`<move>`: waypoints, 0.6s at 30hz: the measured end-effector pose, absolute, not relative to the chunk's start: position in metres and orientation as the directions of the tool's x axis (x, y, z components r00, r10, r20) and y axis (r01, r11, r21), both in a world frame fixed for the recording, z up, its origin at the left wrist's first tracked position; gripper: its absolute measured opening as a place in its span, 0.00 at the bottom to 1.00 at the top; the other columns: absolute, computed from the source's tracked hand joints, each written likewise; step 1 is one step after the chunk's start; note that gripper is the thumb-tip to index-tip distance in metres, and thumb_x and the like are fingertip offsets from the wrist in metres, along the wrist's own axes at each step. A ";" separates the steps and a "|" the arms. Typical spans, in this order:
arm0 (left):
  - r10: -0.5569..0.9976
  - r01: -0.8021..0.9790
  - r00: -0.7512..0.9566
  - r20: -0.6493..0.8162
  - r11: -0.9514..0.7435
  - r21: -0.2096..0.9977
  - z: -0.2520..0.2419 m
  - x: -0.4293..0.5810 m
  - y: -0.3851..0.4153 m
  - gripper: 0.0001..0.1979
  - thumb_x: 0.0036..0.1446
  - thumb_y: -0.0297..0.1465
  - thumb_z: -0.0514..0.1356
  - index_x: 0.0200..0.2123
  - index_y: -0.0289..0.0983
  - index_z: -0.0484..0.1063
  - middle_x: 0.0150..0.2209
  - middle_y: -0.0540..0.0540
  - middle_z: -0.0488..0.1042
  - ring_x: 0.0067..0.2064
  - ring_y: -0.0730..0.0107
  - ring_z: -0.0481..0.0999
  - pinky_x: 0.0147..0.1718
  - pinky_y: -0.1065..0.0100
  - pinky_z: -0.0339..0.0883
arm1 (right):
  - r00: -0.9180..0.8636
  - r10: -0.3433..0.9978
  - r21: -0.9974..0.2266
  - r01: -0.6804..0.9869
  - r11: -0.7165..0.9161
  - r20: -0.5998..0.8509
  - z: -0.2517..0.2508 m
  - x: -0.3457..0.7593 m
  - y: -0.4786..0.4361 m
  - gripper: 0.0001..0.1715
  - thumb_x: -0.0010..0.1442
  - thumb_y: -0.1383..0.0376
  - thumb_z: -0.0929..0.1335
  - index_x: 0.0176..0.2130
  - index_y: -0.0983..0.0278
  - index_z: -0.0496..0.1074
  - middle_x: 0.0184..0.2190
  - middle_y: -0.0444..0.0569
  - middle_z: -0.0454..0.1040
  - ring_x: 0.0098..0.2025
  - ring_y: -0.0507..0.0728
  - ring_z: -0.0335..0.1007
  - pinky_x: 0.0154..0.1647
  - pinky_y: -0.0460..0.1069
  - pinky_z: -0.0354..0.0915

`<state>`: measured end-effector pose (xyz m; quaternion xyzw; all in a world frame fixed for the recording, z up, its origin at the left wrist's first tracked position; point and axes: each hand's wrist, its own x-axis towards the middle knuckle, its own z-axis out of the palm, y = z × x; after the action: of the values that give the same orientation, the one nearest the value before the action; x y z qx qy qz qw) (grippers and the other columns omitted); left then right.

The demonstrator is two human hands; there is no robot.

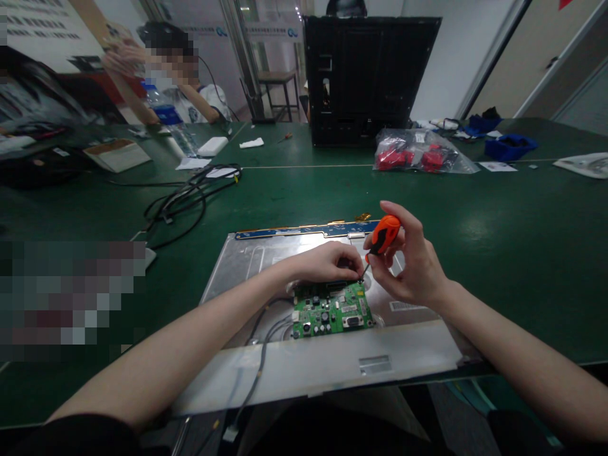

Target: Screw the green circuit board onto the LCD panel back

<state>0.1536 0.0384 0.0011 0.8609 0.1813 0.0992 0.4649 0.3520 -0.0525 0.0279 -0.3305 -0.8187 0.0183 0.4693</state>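
A green circuit board point(332, 310) lies on the silvery metal back of a display panel point(232, 272). My right hand point(415, 266) grips an orange and black screwdriver point(386, 234), tilted, its tip down at the board's upper right corner. Close beside that tip, my left hand point(327, 261) has its fingers pinched together at the board's top edge; what they hold, if anything, is hidden. Grey cables point(266, 345) run from the board's left side over the panel's pale lower strip point(323, 367). Along the panel's far edge sits a narrow blue circuit strip point(304, 231).
On the green table point(513, 253), a black monitor housing point(370, 76) stands at the back. Beside it lies a plastic bag point(422, 152) with red items. Coiled black cables point(185, 196) and a water bottle point(171, 120) are at left. A person point(190, 95) sits across the table.
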 end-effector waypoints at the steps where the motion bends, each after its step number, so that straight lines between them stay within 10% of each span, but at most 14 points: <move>1: 0.405 0.220 0.914 0.003 -0.502 0.837 0.001 0.154 0.038 0.03 0.60 0.24 0.66 0.37 0.36 0.79 0.35 0.50 0.78 0.38 0.67 0.76 0.41 0.67 0.67 | -0.344 0.552 -0.330 0.527 0.783 0.760 0.029 0.352 -0.053 0.47 0.63 0.73 0.67 0.74 0.58 0.46 0.32 0.43 0.74 0.20 0.51 0.67 0.17 0.46 0.69; 18: 0.415 0.213 0.909 0.023 -0.513 0.831 0.000 0.154 0.039 0.02 0.59 0.26 0.65 0.33 0.37 0.78 0.33 0.50 0.77 0.36 0.68 0.73 0.40 0.68 0.65 | -0.343 0.485 -0.276 0.507 0.816 0.804 0.027 0.350 -0.049 0.49 0.66 0.72 0.67 0.76 0.57 0.42 0.36 0.44 0.75 0.21 0.50 0.67 0.17 0.45 0.67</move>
<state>0.1544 0.0386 0.0001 0.8629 0.1820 0.1101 0.4584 0.3496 -0.0489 0.0265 -0.3029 -0.8193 -0.0113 0.4868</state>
